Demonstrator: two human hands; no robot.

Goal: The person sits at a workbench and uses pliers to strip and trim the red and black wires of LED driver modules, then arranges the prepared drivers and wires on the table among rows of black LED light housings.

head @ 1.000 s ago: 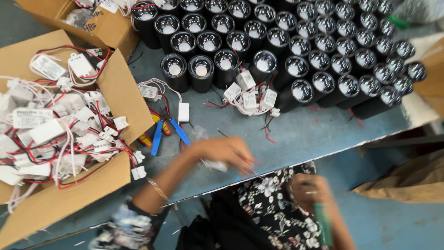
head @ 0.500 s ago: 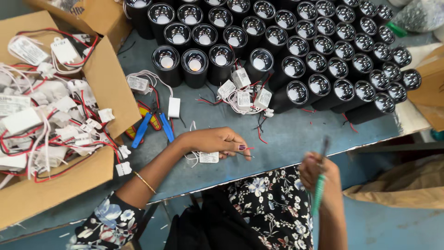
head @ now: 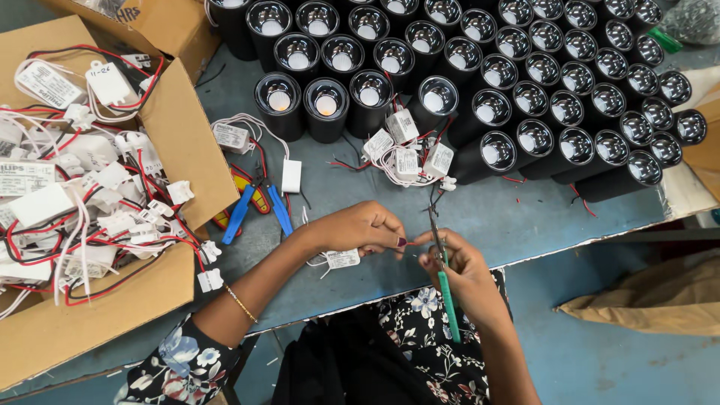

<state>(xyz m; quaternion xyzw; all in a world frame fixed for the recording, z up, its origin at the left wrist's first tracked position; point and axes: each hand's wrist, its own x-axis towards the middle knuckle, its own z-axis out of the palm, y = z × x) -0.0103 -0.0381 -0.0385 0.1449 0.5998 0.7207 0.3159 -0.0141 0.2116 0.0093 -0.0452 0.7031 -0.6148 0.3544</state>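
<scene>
Head view, looking down on a grey-blue worktable (head: 510, 217). The left hand (head: 364, 229), entering from 7 o'clock, has its fingers curled shut and pinches thin red and white wires near the frame centre; a small white rectangular driver module (head: 343, 259) with a printed label hangs from those wires just below the hand, at about 6 o'clock of it. The right hand (head: 459, 266), entering from 5 o'clock, is closed around a slim green-handled cutting tool (head: 447, 292), whose metal tip points toward 12 o'clock and meets the wire ends between the two hands; whether the tip is shut on a wire cannot be told. At 12 o'clock of the hands lies a loose cluster of white modules with wires (head: 409, 154), touching the front row of black cylindrical lamp housings with reflective cups (head: 525, 97) that fill the frame from 12 to 2 o'clock. At 9 o'clock of the left hand lies a pair of blue-handled pliers (head: 259, 210). An open brown cardboard box (head: 184, 142) heaped with white modules and red wiring occupies 9 to 10 o'clock. A brown paper bag (head: 652, 296) lies on the floor at 4 o'clock.
</scene>
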